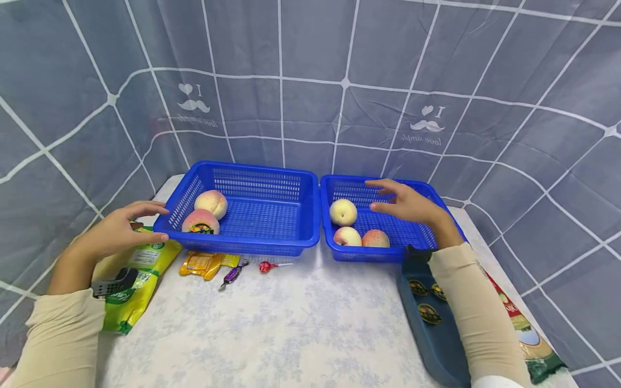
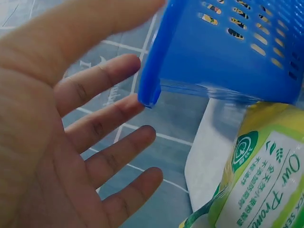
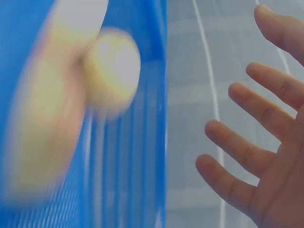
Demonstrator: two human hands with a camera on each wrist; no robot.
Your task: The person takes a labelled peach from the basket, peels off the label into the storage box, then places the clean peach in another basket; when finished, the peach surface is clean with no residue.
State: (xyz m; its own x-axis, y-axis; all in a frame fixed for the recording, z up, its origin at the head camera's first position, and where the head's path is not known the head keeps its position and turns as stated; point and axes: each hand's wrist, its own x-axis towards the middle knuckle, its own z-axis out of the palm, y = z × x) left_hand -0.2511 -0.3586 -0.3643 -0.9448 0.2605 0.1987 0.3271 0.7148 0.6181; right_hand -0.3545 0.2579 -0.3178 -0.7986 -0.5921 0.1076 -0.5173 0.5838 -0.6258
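My left hand (image 1: 126, 229) is at the left end of the left blue basket (image 1: 252, 249), fingers spread, thumb and fingertips right at its rim. In the left wrist view, the fingers (image 2: 111, 164) are nearly straight beside the basket's corner. Inside that basket lie two peaches, a pale peach (image 1: 211, 204) and a pinker peach (image 1: 196, 218) bearing a dark sticker. Over the right blue basket (image 1: 359, 254) hovers my right hand (image 1: 409, 203), fingers apart and holding nothing. Three peaches lie there, a pale peach (image 1: 343, 212) behind two redder ones; they look blurred in the right wrist view.
A yellow-green bag (image 1: 155, 264) lies under my left arm. In front of the left basket are orange packets (image 1: 199, 264), a purple candy (image 1: 233, 275) and a red lollipop (image 1: 264, 267). A dark tray (image 1: 436, 339) with stickers and a red bag (image 1: 521, 323) lie by my right arm.
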